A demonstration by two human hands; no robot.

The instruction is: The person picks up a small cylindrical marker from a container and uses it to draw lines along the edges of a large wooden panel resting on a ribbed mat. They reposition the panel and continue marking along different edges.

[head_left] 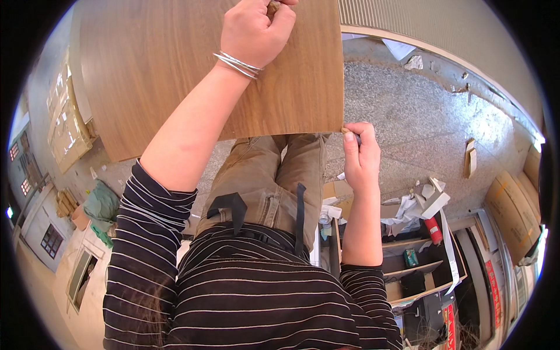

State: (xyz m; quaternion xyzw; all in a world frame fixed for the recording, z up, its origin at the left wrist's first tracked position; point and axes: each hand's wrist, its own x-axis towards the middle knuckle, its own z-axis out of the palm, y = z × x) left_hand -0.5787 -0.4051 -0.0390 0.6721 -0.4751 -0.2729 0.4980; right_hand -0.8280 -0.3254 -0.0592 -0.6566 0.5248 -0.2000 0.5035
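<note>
A wide wood-grain panel (pixel 175 64) lies in front of me, its near edge just beyond my thighs. Across it reaches my left arm, and my left hand (pixel 256 29), with thin silver bangles (pixel 239 65) at the wrist, is closed near the top of the picture. Between its thumb and fingers shows a small brown piece (pixel 273 7), partly cut off, of a kind I cannot make out. At the panel's near right corner my right hand (pixel 363 153) is closed on a small dark thing (pixel 357 139), mostly hidden by the fingers.
Beyond the panel's right edge is a ribbed beige surface (pixel 402 17). Speckled floor (pixel 408 111) extends to the right, with a cardboard scrap (pixel 470 157) on it. An open compartmented box (pixel 431 274) stands beside me at lower right, near cardboard cartons (pixel 510 210). A flattened carton (pixel 65 111) is at left.
</note>
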